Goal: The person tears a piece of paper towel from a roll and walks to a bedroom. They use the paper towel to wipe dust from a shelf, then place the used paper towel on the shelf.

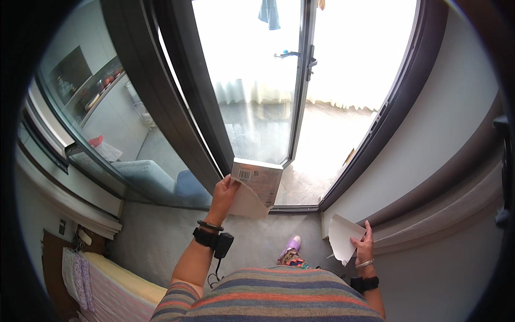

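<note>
My left hand (223,198) holds a thin box or book (259,182) by its left edge. Its face bears a printed code and small writing. A piece of pale paper with a torn edge (246,203) lies over its lower part, under my fingers. Lower at the right, my right hand (363,244) pinches a separate torn piece of white paper (344,238) between thumb and fingers. The two hands are well apart. Each wrist wears a black strap, and a small black device hangs at the left one.
Ahead stands an open glass door (299,100) with a lever handle (312,62), beside a dark frame. A grey curtain (442,209) hangs at the right. A bed (120,281) is at the lower left. My foot in a purple slipper (295,242) is on the grey floor (161,233).
</note>
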A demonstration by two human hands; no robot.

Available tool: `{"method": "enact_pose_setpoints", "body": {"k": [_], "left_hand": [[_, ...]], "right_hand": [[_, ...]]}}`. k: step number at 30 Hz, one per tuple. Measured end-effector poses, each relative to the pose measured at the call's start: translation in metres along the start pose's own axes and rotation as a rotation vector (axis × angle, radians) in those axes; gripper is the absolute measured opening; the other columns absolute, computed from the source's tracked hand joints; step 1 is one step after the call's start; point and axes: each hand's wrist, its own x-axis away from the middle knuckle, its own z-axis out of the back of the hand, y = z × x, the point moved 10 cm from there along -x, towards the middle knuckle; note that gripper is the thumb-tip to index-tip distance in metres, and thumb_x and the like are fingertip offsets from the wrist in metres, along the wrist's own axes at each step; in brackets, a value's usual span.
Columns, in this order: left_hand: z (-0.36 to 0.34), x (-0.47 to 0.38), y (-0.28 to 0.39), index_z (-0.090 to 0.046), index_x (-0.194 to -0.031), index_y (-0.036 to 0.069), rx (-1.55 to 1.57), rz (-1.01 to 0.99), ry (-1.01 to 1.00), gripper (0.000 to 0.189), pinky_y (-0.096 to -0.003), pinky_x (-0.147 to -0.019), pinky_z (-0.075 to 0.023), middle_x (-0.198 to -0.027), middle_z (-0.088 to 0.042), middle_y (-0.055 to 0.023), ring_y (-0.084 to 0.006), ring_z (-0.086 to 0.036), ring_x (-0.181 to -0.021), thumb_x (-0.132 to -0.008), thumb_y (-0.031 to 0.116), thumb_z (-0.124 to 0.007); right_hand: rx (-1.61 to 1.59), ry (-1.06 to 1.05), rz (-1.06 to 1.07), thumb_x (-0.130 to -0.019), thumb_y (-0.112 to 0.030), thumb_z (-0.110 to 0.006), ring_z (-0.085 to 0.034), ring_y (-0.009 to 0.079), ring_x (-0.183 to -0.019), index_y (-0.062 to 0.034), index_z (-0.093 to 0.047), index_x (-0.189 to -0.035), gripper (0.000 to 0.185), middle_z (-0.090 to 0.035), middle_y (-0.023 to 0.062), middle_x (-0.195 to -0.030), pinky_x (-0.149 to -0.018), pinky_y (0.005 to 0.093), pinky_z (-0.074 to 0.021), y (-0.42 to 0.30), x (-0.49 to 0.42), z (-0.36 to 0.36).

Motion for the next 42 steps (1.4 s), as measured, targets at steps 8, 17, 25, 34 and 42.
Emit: {"method": "enact_pose_setpoints", "body": {"k": [8,17,25,34,42], "left_hand": [[-0.081,-0.270,-0.005,-0.065,-0.104,0.000,0.076,-0.081,0.090,0.027,-0.0263,-0.084,-0.0444,-0.109,-0.053,-0.0035,-0.0115,-0.053,-0.096,-0.097,0.024,-0.057],[-0.077,-0.381,0.040,-0.065,-0.095,0.006,-0.956,-0.622,0.363,0.013,-0.0405,-0.094,-0.0376,-0.116,-0.059,-0.0070,-0.0295,-0.048,-0.109,-0.088,0.017,-0.063],[-0.090,-0.383,0.024,-0.057,-0.089,0.006,-1.077,-0.561,0.405,0.011,-0.0417,-0.089,-0.0341,-0.115,-0.057,-0.0051,-0.0278,-0.049,-0.103,-0.086,0.016,-0.062],[-0.121,-0.418,-0.012,-0.068,-0.090,0.021,-1.334,-0.576,0.366,0.013,-0.0391,-0.091,-0.0324,-0.102,-0.066,0.0018,-0.0180,-0.057,-0.091,-0.088,0.028,-0.057],[-0.114,-0.447,-0.046,-0.069,-0.100,0.019,-1.532,-0.595,0.491,0.023,-0.0413,-0.087,-0.0383,-0.108,-0.065,0.0013,-0.0203,-0.057,-0.092,-0.083,0.033,-0.060]], "right_hand": [[-0.085,-0.040,0.014,-0.084,0.005,-0.061,-0.064,0.0167,-0.093,0.0010,-0.055,-0.116,0.033,-0.065,0.0085,-0.106,-0.088,0.0295,-0.0500,-0.019,-0.183,-0.049],[-0.712,-0.266,-0.178,-0.094,-0.008,-0.057,-0.066,0.0188,-0.094,-0.0016,-0.054,-0.119,0.026,-0.065,0.0080,-0.109,-0.083,0.0309,-0.0548,-0.086,-0.422,-0.209],[-0.949,-0.107,-0.225,-0.100,-0.025,-0.047,-0.062,0.0196,-0.102,-0.0031,-0.050,-0.127,0.035,-0.063,0.0066,-0.116,-0.089,0.0332,-0.0517,-0.111,-0.592,-0.266],[-0.979,-0.524,-0.089,-0.103,-0.035,-0.038,-0.059,0.0204,-0.112,-0.0040,-0.049,-0.131,0.043,-0.059,0.0082,-0.128,-0.094,0.0357,-0.0468,-0.217,-0.788,-0.427],[-0.963,-1.032,-0.157,-0.104,-0.033,-0.033,-0.040,0.0302,-0.134,-0.0001,-0.037,-0.140,0.050,-0.041,0.0177,-0.145,-0.111,0.0449,-0.0341,-0.305,-0.831,-0.560]]}}
